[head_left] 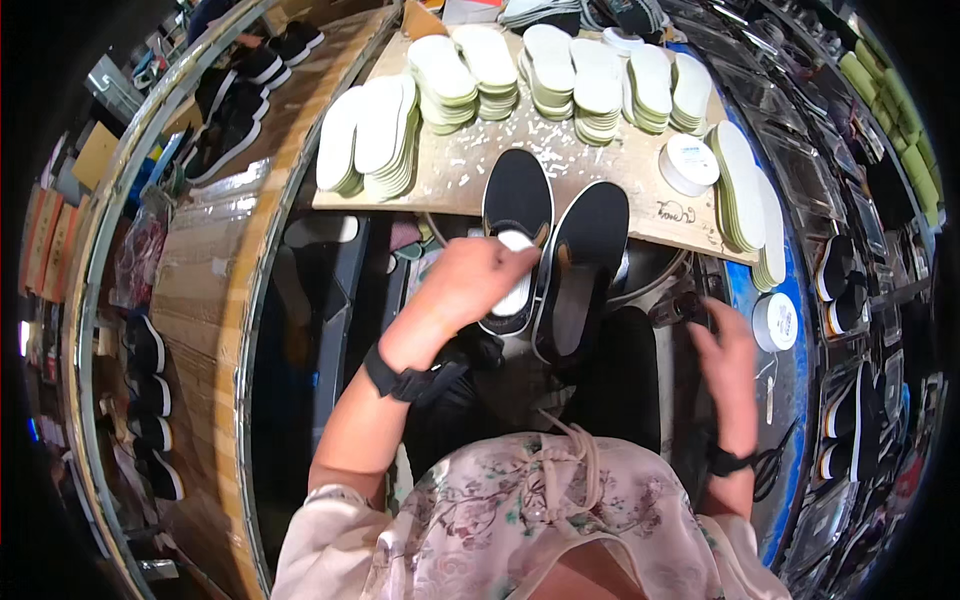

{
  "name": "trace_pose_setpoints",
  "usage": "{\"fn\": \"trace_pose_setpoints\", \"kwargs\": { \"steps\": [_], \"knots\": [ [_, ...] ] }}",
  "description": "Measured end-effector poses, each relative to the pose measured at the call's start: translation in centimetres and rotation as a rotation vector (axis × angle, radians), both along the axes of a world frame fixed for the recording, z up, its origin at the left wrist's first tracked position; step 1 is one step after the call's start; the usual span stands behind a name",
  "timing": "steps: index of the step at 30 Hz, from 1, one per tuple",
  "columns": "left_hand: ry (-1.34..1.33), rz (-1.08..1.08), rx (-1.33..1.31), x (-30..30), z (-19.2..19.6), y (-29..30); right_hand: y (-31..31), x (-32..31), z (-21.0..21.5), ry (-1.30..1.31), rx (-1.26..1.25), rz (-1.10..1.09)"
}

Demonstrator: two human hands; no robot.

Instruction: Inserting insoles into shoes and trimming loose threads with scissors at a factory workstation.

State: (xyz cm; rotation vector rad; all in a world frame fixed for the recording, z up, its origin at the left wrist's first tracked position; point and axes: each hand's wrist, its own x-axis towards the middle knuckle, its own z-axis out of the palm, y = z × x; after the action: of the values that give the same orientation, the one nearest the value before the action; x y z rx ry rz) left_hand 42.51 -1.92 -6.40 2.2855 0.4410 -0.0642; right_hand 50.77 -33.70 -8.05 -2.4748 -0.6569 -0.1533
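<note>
Two black slip-on shoes with white edges lie side by side on my lap, their toes on the table edge: the left shoe point(518, 185) and the right shoe point(592, 225). At the left shoe's opening, my left hand point(478, 278) is closed on a white insole point(514, 296) that lies partly inside. My fingers cover the insole's middle. Nothing white shows in the right shoe; its inside looks dark grey. Off to the right, my right hand point(724, 345) is slightly blurred, its fingers apart and holding nothing visible. Close to its fingertips is a small dark object point(676, 309) I cannot make out.
Stacks of pale insoles point(385, 135) line the wooden table point(470, 200), strewn with white scraps. A round white tub point(689, 164) stands there; another white roll or tub point(774, 322) sits on the blue surface at right, near black scissors point(770, 465). Racks with black shoes point(150, 400) flank both sides.
</note>
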Motion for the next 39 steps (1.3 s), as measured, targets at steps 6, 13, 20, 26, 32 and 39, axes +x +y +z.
{"fn": "trace_pose_setpoints", "kwargs": {
  "steps": [6, 13, 20, 26, 32, 39],
  "knots": [
    [-0.014, -0.12, 0.552, 2.3, -2.2, -5.1, -25.7, -5.7, -9.2, 0.333, -0.851, -0.878],
    [-0.023, -0.234, 0.522, 4.3, -3.6, -11.1, -34.5, -9.9, -13.9, 0.205, -0.684, -0.814],
    [-0.52, -0.159, 0.089, 2.6, -3.6, -9.4, -38.3, -9.8, -17.6, 0.107, -0.721, -0.957],
    [-0.446, 0.006, 0.434, -2.6, 6.6, -1.7, -39.7, -10.1, -15.0, 0.342, 0.214, -1.117],
    [-0.149, -0.04, 0.572, -1.6, -4.4, 5.2, -23.1, -7.0, -8.8, 0.561, 1.276, -0.494],
    [0.138, -0.064, 0.563, 0.4, -3.0, 2.4, -7.4, -1.4, -6.1, 1.15, 1.344, 0.225]
  ]
}}
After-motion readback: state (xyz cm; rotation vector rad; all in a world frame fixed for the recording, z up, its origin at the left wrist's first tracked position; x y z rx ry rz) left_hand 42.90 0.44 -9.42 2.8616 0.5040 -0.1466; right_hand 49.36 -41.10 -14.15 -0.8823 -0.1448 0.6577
